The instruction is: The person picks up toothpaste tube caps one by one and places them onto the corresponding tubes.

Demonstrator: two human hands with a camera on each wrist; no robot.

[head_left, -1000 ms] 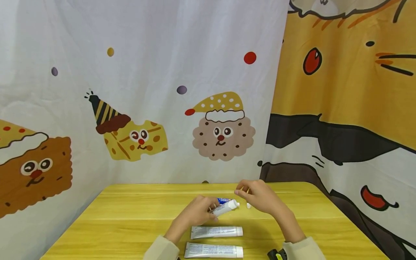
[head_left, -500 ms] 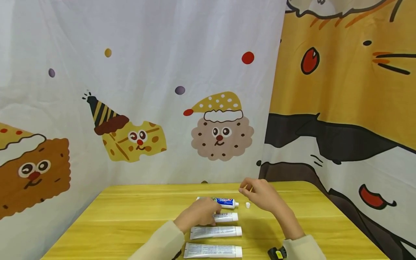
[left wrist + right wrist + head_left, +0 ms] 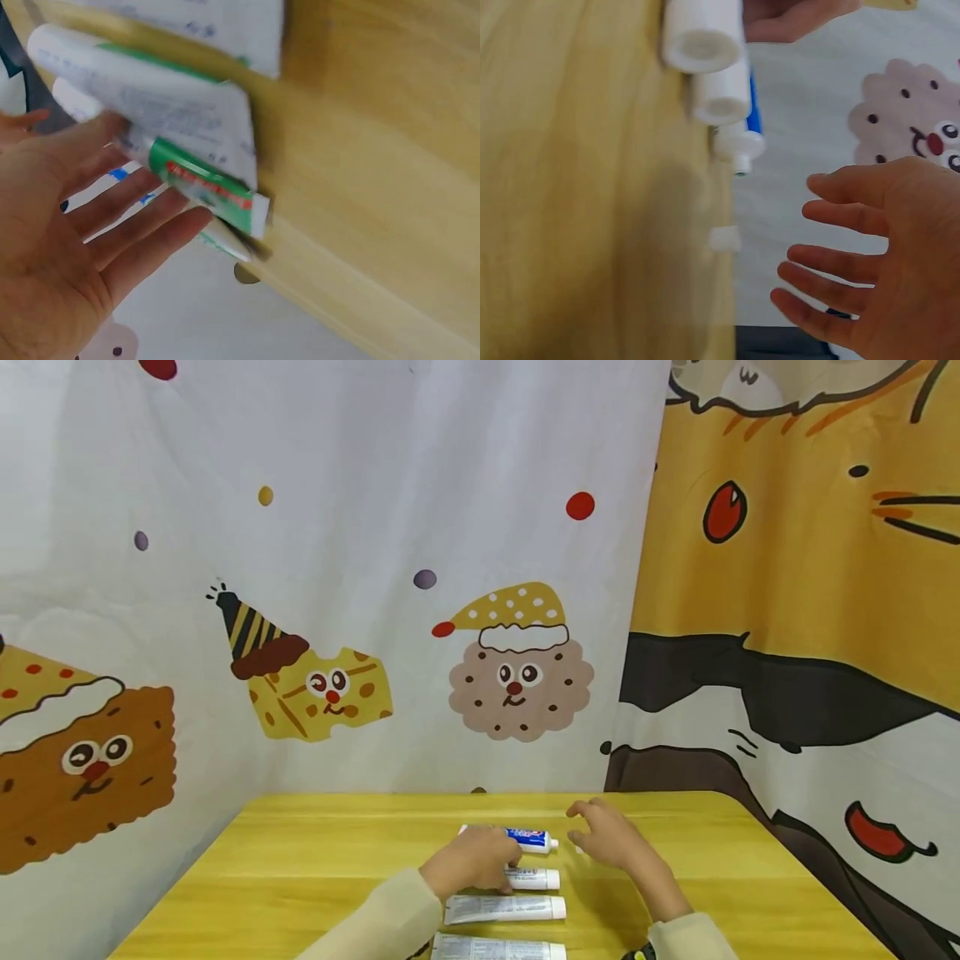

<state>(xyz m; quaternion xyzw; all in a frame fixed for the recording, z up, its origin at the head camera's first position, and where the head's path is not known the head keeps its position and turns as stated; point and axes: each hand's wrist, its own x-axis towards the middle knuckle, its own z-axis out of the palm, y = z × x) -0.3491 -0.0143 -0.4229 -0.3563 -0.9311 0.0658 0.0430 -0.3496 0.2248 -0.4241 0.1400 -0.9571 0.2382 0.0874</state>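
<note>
My left hand [image 3: 474, 857] is over a toothpaste tube [image 3: 536, 879] on the table. In the left wrist view its fingers are fairly straight beside that tube's green and red tail [image 3: 202, 180]; whether they touch it is unclear. Behind it lies a blue-and-white toothpaste tube [image 3: 531, 840], its nozzle bare, partly hidden by the hand. My right hand [image 3: 609, 837] hovers to the right with fingers spread, holding nothing. A small white cap [image 3: 724, 238] stands on the table near it, mostly hidden in the head view.
Two more toothpaste tubes lie nearer me, a white one [image 3: 504, 908] and another [image 3: 487, 948] cut off by the frame's bottom. All caps point right. The wooden table [image 3: 315, 877] ends at a printed curtain [image 3: 420, 752] behind.
The left hand has lowered a tilted toothpaste tube to the table beside the others, and its fingers now lie over it. The right hand's fingers have spread and moved slightly right.
</note>
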